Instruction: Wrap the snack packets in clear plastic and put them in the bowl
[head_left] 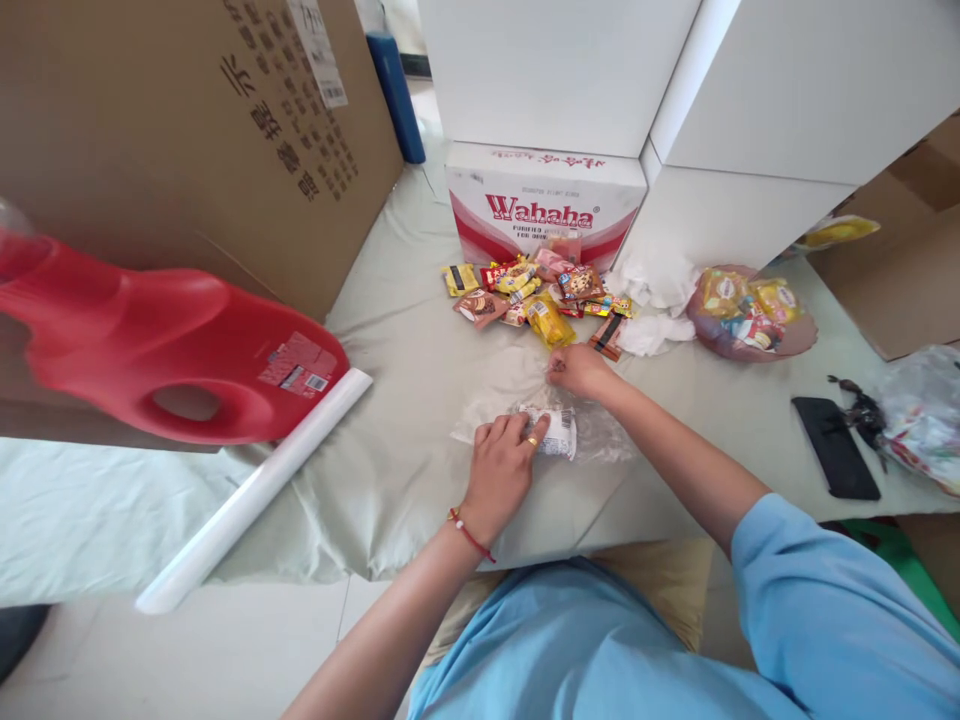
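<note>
A small white packet (559,432) with printed text and a barcode lies in a clear plastic bag (604,436) near the front of the table. My left hand (504,468) is palm down with its fingers curled on the packet's left end. Just beyond, the fingers of my right hand (583,370) are pinched together at the bag's far edge. A yellow snack packet (547,320) lies right beyond my right fingertips, at the front of a pile of small wrapped snacks (517,280).
Behind the snacks stands a Wahaha carton (547,205). Crumpled white plastic (656,335) lies beside a pink bowl (787,345) of packets. A black phone (834,448) rests at right. Leftward are a red jug (150,340), a white roll (255,490) and a cardboard box (187,130).
</note>
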